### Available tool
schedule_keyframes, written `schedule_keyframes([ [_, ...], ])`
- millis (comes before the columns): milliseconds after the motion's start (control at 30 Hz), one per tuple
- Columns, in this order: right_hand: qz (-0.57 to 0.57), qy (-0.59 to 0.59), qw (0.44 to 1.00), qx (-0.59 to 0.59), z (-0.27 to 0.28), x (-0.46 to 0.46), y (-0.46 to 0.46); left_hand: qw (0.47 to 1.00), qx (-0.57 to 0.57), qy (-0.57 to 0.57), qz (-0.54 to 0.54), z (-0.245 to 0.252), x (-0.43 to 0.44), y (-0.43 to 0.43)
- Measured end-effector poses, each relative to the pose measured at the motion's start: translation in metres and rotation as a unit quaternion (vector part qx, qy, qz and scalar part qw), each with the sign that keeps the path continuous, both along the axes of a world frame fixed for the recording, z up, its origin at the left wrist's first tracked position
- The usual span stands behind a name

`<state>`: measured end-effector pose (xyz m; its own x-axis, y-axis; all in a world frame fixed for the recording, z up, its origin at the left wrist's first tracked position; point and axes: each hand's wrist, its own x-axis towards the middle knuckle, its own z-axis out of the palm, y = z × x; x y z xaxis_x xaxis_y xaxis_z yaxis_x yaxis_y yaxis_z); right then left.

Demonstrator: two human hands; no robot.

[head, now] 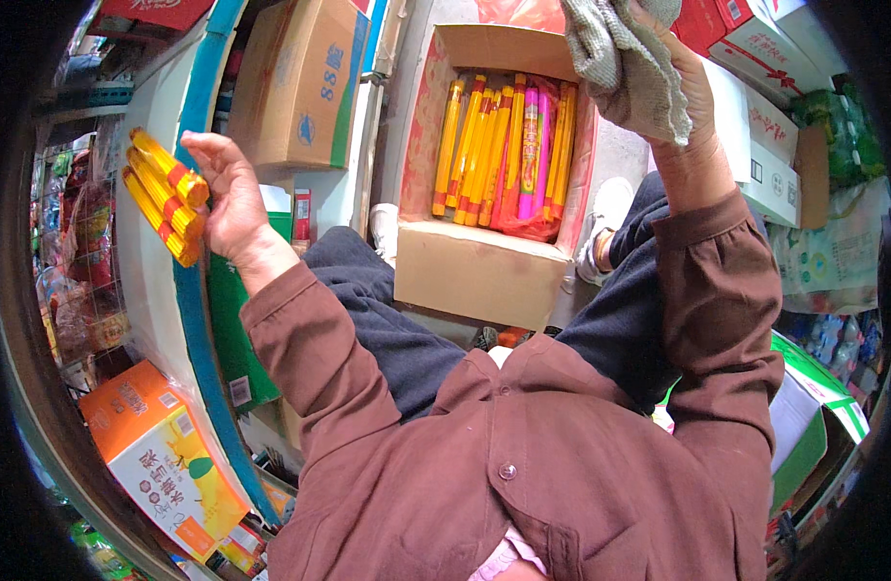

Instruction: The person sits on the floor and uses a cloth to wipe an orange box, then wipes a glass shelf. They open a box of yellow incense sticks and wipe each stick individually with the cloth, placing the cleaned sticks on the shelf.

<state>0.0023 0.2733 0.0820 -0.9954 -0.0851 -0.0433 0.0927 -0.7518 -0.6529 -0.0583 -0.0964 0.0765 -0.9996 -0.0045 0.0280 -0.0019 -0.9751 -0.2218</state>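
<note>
My right hand (696, 87) grips a grey knitted cloth (623, 80) above the far right corner of an open cardboard box (482, 269). In the box stand several long yellow packets (482, 156) with red bands, apparently incense sticks. Among them are bright pink packets (536, 152) and some red plastic film (525, 226). My left hand (231, 200) is at the left, fingers apart, right beside several yellow stick bundles (166, 196) with red bands. Those bundles lie on a white shelf top with a teal edge (191, 305); whether the hand touches them is hard to tell.
A large brown carton (293, 87) stands beyond my left hand. Below the shelf edge is a green box (235, 327); an orange and white carton (162, 450) is at lower left. White and red cartons (750, 43) line the right, near plastic-wrapped green bottles (827, 120).
</note>
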Motion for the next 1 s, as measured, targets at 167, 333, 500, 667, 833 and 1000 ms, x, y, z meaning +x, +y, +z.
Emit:
schedule_keyframes([
  [167,-0.029,-0.029,0.999,0.004,-0.001,-0.001,0.015,1.0,0.001,0.022,0.001,-0.001,-0.004,-0.012],
  [333,-0.026,0.042,0.999,-0.014,-0.008,-0.004,0.014,0.995,-0.091,0.052,0.002,0.003,0.005,-0.018],
  [500,0.012,0.053,0.997,-0.057,-0.008,-0.003,0.014,0.989,-0.112,0.091,0.011,0.013,0.01,-0.015],
  [667,0.008,0.037,0.997,-0.072,-0.001,0.0,0.015,0.988,-0.127,0.085,0.033,0.021,0.026,-0.013],
  [833,0.007,0.066,0.996,-0.063,-0.005,0.0,0.015,0.982,-0.17,0.076,0.021,0.023,0.026,-0.022],
  [1000,0.024,0.09,0.993,-0.068,-0.011,-0.002,0.017,0.984,-0.166,0.07,-0.008,0.024,0.022,-0.027],
])
